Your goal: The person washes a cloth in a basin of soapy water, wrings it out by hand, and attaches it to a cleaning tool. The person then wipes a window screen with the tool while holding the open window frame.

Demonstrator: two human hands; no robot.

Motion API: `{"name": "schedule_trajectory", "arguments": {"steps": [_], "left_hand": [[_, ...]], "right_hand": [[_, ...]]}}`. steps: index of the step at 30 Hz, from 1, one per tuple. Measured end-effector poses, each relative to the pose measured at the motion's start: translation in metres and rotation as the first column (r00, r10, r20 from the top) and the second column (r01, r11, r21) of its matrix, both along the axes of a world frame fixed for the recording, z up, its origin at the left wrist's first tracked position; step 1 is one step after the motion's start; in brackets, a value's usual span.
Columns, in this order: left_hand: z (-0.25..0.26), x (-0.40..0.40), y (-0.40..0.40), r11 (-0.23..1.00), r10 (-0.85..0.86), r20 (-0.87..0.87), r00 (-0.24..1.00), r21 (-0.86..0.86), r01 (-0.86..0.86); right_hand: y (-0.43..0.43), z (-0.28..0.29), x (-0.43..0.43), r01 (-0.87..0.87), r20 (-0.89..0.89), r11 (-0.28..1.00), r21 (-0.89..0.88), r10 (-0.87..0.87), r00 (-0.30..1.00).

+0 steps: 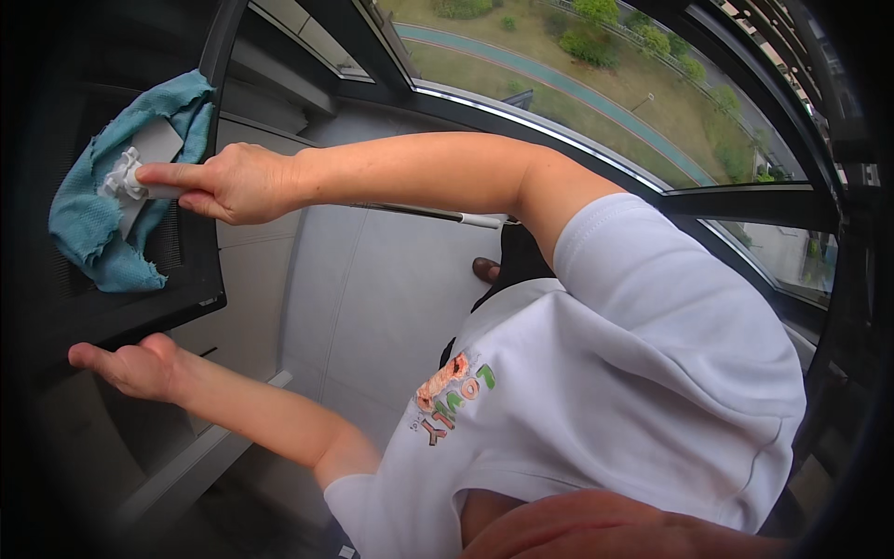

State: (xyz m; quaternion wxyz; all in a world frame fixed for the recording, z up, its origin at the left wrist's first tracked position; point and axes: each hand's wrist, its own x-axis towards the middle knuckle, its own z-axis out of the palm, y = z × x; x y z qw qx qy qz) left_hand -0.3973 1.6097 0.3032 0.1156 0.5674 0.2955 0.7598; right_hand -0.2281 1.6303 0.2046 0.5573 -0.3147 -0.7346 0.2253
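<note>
My right hand (241, 183) is closed around a white socket of a cleaning tool, index finger laid on its white frilled knob (124, 175). The knob sits on a light grey flat head (159, 141), with a teal cloth (87, 209) bunched around and under it. The cloth lies against a dark panel (199, 279) with fine mesh. A metal pole with a white end (479, 221) shows below my right forearm, in line with the socket. My left hand (143, 367) is at the panel's lower edge, thumb outward; its fingers are hidden, so its grip is unclear.
Large dark-framed windows (559, 150) run along the top and right, with grass and a path far below outside. Pale cabinet doors (258, 258) stand beside the panel. Light grey floor tiles (370, 293) lie below, with a brown shoe (485, 270) on them.
</note>
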Motion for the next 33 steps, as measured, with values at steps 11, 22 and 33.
{"name": "schedule_trajectory", "arguments": {"steps": [11, 22, 33], "left_hand": [[0.002, 0.070, -0.040, 0.991, -0.103, 0.061, 0.993, -0.085, 0.108], [-0.028, 0.198, -0.065, 0.743, -0.652, -0.316, 0.689, -0.085, 0.664], [-0.027, 0.277, -0.021, 0.482, -0.835, -0.342, 0.431, -0.077, 0.873]], "right_hand": [[0.094, 0.130, 0.056, 0.251, -0.356, 0.960, 0.124, -0.193, 0.914], [-0.065, 0.069, 0.199, 0.017, -0.506, 0.971, -0.240, -0.140, 0.851], [-0.196, 0.056, 0.222, 0.551, -0.584, 0.819, -0.162, -0.530, 0.616]]}}
